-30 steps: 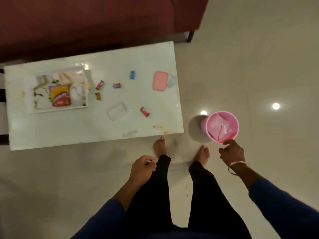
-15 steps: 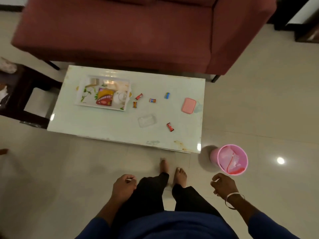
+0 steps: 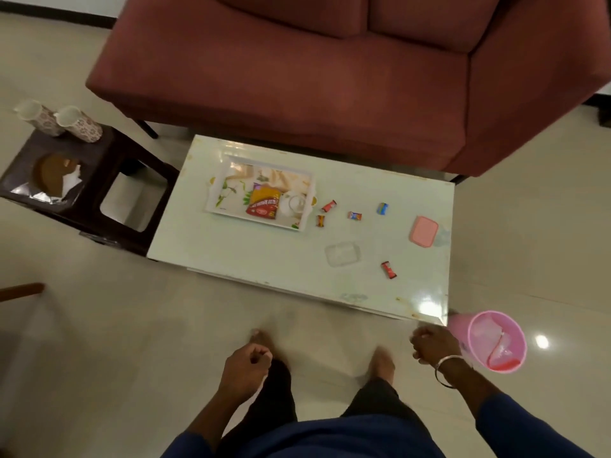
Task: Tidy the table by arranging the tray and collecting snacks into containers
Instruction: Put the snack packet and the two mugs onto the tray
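Standing between maroon sofa (image 3: 330, 71) and loosely curled, empty left hand (image 3: 244, 368) and right hand (image 3: 431, 345), a white table (image 3: 264, 256) on tiled floor (image 3: 99, 342).

The person wears a dark blue long-sleeved top, its sleeves reaching down both forearms and stopping short of the wrists. A thin silver bangle (image 3: 447, 370) circles the wrist of the right hand (image 3: 432, 346); the left hand (image 3: 246, 366) wears nothing. The legs are in black trousers, and both feet are bare on the pale floor tiles.
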